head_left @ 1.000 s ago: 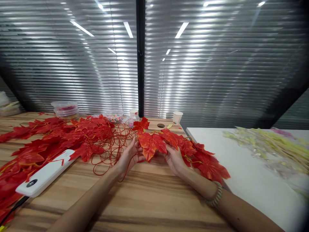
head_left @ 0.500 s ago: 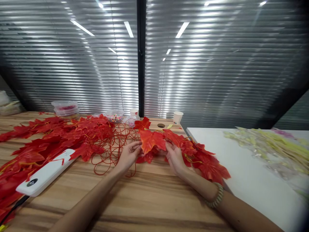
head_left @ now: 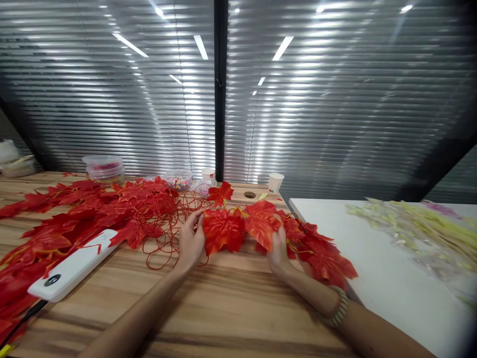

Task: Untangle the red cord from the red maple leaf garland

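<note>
Two red artificial maple leaves are spread apart between my hands above the wooden table. My left hand (head_left: 192, 239) is closed on the edge of the left maple leaf (head_left: 224, 229). The right maple leaf (head_left: 261, 223) is pinched at its outer edge by my right hand (head_left: 278, 248), whose fingertips are partly behind it. Yellow stem shows between the two leaves. More red leaves (head_left: 328, 258) of the garland trail to the right, under and past my right wrist. A single red leaf (head_left: 220, 193) stands just behind.
Tangled red cord (head_left: 164, 243) and a heap of red leaves (head_left: 85, 209) cover the left side, beside a white power bank (head_left: 74, 266) with a black cable. Stacked plastic tubs (head_left: 105, 170), a bead container (head_left: 179, 180) and a paper cup (head_left: 276, 182) stand along the back. Yellow strands (head_left: 421, 223) lie on the white table.
My hands have moved apart and turned. Earlier they held one leaf in the middle; now two leaves face me, spread open side by side.
</note>
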Tool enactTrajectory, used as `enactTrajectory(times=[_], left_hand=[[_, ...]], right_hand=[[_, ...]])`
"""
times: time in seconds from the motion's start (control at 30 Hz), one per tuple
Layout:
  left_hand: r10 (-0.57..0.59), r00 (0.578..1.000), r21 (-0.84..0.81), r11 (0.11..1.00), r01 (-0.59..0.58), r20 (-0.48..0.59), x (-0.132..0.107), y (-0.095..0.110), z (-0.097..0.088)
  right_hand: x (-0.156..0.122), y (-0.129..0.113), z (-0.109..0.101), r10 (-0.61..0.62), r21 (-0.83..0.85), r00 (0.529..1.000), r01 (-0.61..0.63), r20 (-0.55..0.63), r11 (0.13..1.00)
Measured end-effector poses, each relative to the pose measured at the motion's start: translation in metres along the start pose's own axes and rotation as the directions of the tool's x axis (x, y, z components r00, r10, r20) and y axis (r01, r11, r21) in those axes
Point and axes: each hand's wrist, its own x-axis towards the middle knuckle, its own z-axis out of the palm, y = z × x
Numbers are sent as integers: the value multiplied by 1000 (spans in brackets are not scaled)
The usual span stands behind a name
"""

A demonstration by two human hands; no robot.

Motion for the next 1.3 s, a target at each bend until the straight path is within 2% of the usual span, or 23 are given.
enactTrajectory(times=[0.1,0.2,0.3,0.47,0.63,0.87,1.07,1.17,1.3], left_hand=[[28,989,-1,1000,-29,-142,3,0,-2],[63,976,34,998,-57,-206,5,-2,-2],[82,975,76,995,-68,-207,5,-5,-1],[86,978,91,993,-70,-191,5,-3,-1],[90,966,64,995,-77,-241,9,2,-5],[63,964,32,998,-57,-260,10,-4,-5],[57,965,33,998,-50,-256,11,-4,-5],[11,956,-20,1000,-17,-292,13,-5,-6],[-125,933,-134,987,83,-338,17,-10,-9]], right_hand=[[-1,-10,3,-20,4,999,20,32,1000],[0,-15,6,-37,-24,999,37,-11,999],[0,-17,7,-94,-98,995,90,-44,991],[-3,-19,6,-214,-207,977,206,-18,956],[-3,-17,5,-220,-192,975,219,16,957],[4,-12,3,-309,-152,950,311,38,938],[-6,-21,4,-453,-249,877,479,160,842],[-8,-24,5,-482,-256,858,514,180,819],[-8,-23,6,-474,-244,864,502,167,829]])
